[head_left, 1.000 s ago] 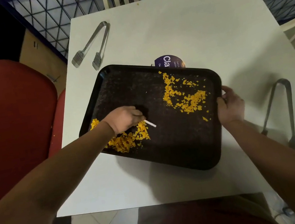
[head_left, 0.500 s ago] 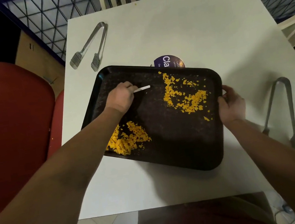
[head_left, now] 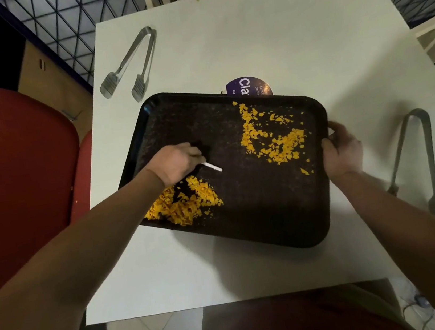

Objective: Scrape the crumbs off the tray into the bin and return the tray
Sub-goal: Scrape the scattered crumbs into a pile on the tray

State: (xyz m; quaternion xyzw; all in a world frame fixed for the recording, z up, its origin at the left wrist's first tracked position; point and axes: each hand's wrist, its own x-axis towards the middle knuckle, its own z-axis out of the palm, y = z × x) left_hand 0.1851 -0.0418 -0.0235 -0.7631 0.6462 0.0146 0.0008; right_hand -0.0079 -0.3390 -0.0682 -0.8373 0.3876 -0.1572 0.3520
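Observation:
A black tray [head_left: 259, 214] lies on the white table [head_left: 263, 41], its left edge reaching past the table's side. Yellow crumbs sit in two patches: a heap [head_left: 188, 204] at the near left edge and a looser spread [head_left: 271, 137] at the far right. My left hand [head_left: 175, 163] is over the tray's left half, just above the heap, shut on a thin white scraper [head_left: 213, 166] whose tip points right. My right hand [head_left: 344, 149] grips the tray's right rim.
Metal tongs [head_left: 131, 65] lie at the table's far left, another pair [head_left: 416, 159] at the right. A purple round label [head_left: 249, 87] peeks from behind the tray. A red seat [head_left: 11, 179] stands left of the table. White chairs stand at the back and right.
My left hand swung the scraper up to the tray's far left, then back down toward the heap. The right hand kept its hold on the rim. The crumb patches look much the same.

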